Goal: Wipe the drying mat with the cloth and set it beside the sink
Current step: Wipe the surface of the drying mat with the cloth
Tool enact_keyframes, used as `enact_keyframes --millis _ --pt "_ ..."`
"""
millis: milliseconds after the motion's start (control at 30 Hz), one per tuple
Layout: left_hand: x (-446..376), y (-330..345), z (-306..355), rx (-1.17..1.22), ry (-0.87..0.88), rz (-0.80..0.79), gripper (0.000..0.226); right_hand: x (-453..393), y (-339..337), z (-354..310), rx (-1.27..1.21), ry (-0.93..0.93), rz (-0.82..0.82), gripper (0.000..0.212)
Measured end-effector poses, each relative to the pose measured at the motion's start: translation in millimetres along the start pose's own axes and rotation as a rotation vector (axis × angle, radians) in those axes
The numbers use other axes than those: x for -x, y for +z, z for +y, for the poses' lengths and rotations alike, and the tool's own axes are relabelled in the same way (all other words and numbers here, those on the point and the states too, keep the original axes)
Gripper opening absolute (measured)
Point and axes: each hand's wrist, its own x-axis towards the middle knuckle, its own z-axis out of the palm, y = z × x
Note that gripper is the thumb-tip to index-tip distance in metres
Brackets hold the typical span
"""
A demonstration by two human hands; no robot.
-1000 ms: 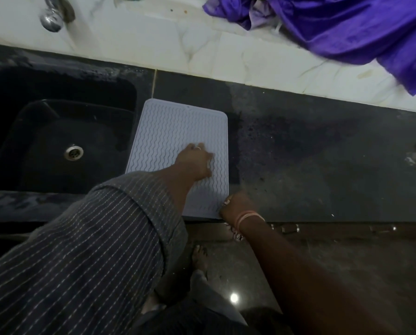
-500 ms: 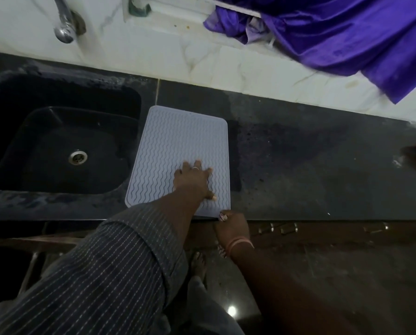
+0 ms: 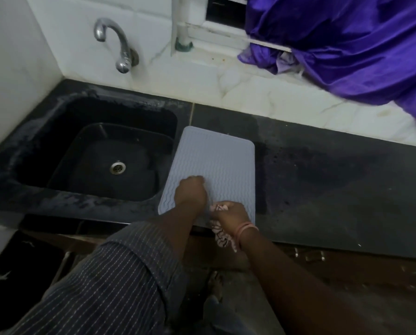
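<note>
on the mat (image 3: 214, 163), right hand (image 3: 229, 215) now grips cloth (image 3: 220, 234).

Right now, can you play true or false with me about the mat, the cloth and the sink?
1. The drying mat lies on the counter right beside the sink. True.
2. The right hand holds a patterned cloth. True.
3. The left hand is on the tap. False: it rests on the mat.
4. The mat is bright red. False: it is pale grey with wavy ridges.
5. Dishes fill the sink. False: only its drain shows.
</note>
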Motion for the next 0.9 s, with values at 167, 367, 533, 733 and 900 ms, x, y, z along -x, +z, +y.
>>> enact_keyframes --millis 167,367,533,733,900 --pt "27.5 -33.1 -56.8 0.045 -0.285 0.207 0.027 -10.4 28.1 -30.1 0.133 -0.142 -0.066 0.024" --pt "47.7 -32.6 -91.6 0.159 -0.439 0.271 0.019 -33.4 62.9 -54.4 0.608 -0.53 -0.219 0.026" --pt "58.9 -30.8 -88.6 0.203 -0.52 0.263 0.023 -54.9 82.5 -63.1 0.958 -0.81 -0.326 0.027" --pt "56.7 -40.7 -84.9 0.247 -0.511 0.257 0.021 -63.5 81.1 -51.8 1.185 -1.171 -0.511 0.03" --pt "54.2 -39.2 -81.1 0.192 -0.512 0.252 0.024 -87.2 78.0 -52.8 1.312 -1.41 -0.487 0.035"
